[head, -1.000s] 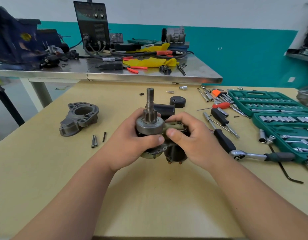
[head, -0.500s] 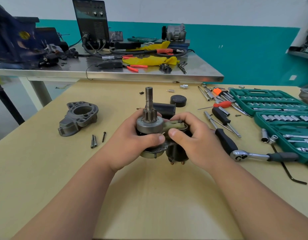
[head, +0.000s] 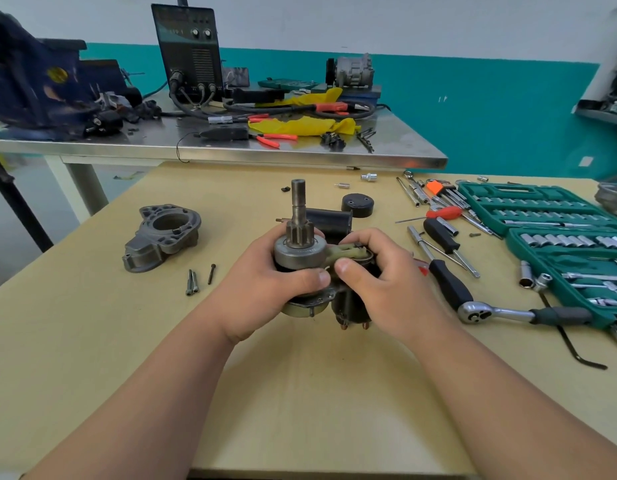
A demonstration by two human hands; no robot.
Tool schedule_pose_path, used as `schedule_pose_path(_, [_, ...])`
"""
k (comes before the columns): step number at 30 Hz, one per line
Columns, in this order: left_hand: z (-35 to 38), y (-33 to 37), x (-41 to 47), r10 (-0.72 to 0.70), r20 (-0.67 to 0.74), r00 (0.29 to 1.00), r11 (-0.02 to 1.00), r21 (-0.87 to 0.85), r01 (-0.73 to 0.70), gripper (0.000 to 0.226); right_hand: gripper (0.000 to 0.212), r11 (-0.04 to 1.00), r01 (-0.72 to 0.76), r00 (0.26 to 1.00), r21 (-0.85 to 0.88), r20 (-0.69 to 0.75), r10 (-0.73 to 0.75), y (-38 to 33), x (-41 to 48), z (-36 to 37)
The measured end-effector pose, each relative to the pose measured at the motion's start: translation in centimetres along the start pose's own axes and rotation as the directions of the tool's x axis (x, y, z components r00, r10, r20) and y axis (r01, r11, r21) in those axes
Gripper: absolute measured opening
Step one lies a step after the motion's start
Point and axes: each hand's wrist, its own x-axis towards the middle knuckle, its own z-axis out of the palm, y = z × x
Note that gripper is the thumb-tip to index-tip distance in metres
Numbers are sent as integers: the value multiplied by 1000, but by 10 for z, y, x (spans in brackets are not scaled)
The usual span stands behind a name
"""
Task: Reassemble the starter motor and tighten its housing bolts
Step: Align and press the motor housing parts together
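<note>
A: What surface is the person working at?

B: A pale wooden table (head: 300, 393), with a steel bench (head: 300, 152) set against its far edge. Behind both, the wall is white above a teal band (head: 490, 109).

A: Where is the starter motor?

B: The starter motor (head: 300, 252) is upright near the table's middle, shaft pointing up, between both hands. The left hand (head: 262, 282) curls round its body just under the grey drum. The right hand (head: 386, 282) pinches a pale plastic lever (head: 348, 252) beside that drum, thumb in front and fingers curled over the top.

A: And around it?

B: A grey nose housing (head: 163, 237) lies to the left, with three loose bolts (head: 192, 282) near it. To the right, a ratchet (head: 508, 313) lies beside an open green socket case (head: 542, 209). The bench carries a dark welding unit (head: 189, 50), a blue vise (head: 33, 84) and a yellow cloth (head: 300, 126).
</note>
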Motion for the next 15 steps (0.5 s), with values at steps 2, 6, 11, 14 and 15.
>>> schedule_pose_path(2, [0, -2, 1, -12, -9, 1000, 1000, 0, 12, 38, 16, 1000, -3, 1000, -17, 11, 3, 2, 2, 0])
schedule_pose_path(6, [2, -7, 5, -66, -107, 992, 998, -16, 65, 38, 16, 998, -33, 999, -48, -18, 33, 1, 7, 4])
schedule_pose_path(11, [3, -8, -2, -127, -270, 954, 992, -59, 116, 47, 13, 989, -74, 986, -126, -156, 54, -3, 8, 23])
schedule_pose_path(14, [-10, -1, -10, -158, -334, 929, 987, -77, 141, 32, 16, 982, -152, 986, -109, -79, 143, -12, 12, 30])
schedule_pose_path(15, [-18, 2, -13, -158, -332, 930, 987, -81, 138, 31, 19, 978, -159, 987, -133, -50, 154, -14, 18, 28])
